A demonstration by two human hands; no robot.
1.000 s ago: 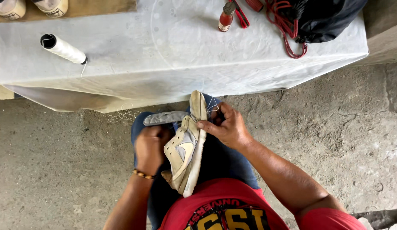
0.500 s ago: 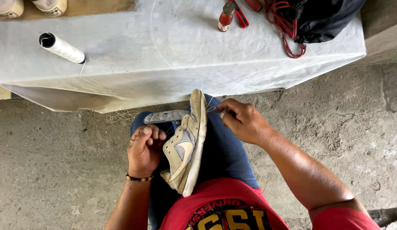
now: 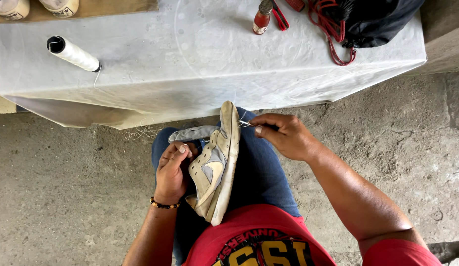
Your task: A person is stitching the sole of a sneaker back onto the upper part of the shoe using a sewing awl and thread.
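My left hand point(image 3: 171, 170) clamps the shoe point(image 3: 215, 165), right hand point(image 3: 283, 135) pinching thread point(image 3: 244, 123) at the toe—yank crooked and it could snap.

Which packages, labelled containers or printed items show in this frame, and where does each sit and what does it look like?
Small bottle: top centre of the white-covered table, upright, red liquid, pale label band.
Two white containers: top left corner on a brown board, rounded, small dark-printed labels, mostly cut off.
Red shirt: on the person, bottom centre, yellow and black printed lettering.
No signs or screens.
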